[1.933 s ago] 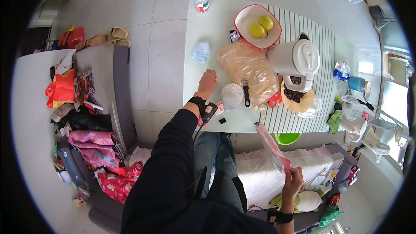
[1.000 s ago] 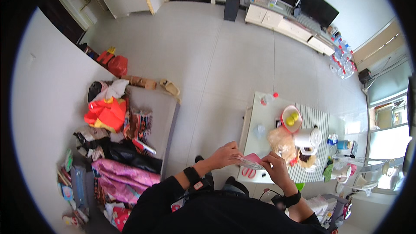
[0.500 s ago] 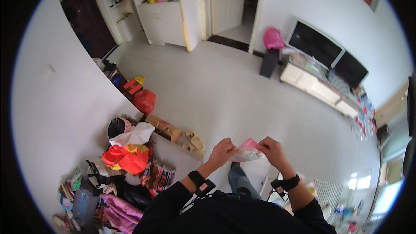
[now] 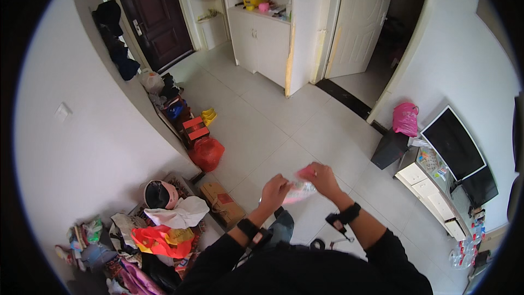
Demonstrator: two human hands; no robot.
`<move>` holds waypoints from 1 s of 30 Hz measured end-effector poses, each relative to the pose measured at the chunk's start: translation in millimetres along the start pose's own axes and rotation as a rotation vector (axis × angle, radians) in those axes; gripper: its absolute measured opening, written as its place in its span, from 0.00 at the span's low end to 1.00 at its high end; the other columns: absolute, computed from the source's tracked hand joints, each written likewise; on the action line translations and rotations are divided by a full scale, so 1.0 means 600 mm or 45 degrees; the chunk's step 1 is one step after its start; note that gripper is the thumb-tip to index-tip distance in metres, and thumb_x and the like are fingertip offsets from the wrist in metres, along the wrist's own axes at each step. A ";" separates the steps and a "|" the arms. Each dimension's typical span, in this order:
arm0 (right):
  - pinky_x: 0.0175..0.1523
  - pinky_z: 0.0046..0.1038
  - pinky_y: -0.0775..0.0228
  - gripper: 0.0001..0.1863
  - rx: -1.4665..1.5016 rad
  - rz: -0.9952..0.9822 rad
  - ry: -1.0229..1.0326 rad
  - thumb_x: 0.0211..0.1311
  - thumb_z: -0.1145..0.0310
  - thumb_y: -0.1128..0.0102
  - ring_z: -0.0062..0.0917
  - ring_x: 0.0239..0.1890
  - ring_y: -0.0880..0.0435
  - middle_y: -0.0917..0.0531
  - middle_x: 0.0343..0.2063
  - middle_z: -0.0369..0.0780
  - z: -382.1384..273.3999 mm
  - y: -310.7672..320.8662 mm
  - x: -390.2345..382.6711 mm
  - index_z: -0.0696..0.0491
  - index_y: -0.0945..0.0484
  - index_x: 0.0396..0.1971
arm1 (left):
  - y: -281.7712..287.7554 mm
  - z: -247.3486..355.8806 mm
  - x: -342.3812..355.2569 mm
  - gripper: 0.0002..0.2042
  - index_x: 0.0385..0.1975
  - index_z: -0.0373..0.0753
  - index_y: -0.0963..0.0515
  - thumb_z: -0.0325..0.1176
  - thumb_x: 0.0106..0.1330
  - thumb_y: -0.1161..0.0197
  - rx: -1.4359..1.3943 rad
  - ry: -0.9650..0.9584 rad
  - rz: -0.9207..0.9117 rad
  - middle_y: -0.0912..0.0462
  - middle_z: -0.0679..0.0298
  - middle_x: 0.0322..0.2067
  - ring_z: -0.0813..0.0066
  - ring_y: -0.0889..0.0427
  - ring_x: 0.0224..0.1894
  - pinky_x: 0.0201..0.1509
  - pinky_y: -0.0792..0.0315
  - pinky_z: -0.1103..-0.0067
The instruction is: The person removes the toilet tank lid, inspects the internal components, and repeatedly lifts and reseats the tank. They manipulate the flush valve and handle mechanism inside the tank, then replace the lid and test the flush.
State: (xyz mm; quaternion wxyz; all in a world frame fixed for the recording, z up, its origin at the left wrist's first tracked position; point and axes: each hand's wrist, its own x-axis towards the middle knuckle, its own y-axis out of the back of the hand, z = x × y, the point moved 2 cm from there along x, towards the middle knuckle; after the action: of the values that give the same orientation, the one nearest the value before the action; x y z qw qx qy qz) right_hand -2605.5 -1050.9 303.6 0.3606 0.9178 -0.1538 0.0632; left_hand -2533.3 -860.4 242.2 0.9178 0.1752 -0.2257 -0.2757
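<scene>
One small, crinkled clear-and-pink plastic packet (image 4: 299, 190) is held in front of the chest above the pale tiled floor (image 4: 256, 125), its long axis running left to right, pinched by two hands, left hand (image 4: 274, 191) and right hand (image 4: 321, 177).

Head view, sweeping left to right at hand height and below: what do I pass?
Heap of clothes and bags → cardboard box → left hand → pink packet, held between both hands → right hand → white low cabinet with the dark screen on it.
</scene>
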 end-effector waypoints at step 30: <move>0.32 0.24 0.35 0.09 0.725 -0.195 -0.222 0.62 0.69 0.36 0.16 0.27 0.27 0.21 0.23 0.31 0.162 -0.686 2.102 0.60 0.17 0.28 | 0.686 -0.913 1.556 0.09 0.28 0.33 0.25 0.31 0.65 0.35 0.445 0.288 0.949 0.23 0.49 0.27 0.45 0.22 0.30 0.32 0.29 0.62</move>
State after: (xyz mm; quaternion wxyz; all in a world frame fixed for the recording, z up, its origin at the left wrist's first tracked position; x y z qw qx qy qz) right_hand -1278.4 -1130.7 254.5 0.0780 0.9928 -0.0908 -0.0025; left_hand -1381.2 -975.2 263.9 0.9302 0.2636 -0.2149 0.1380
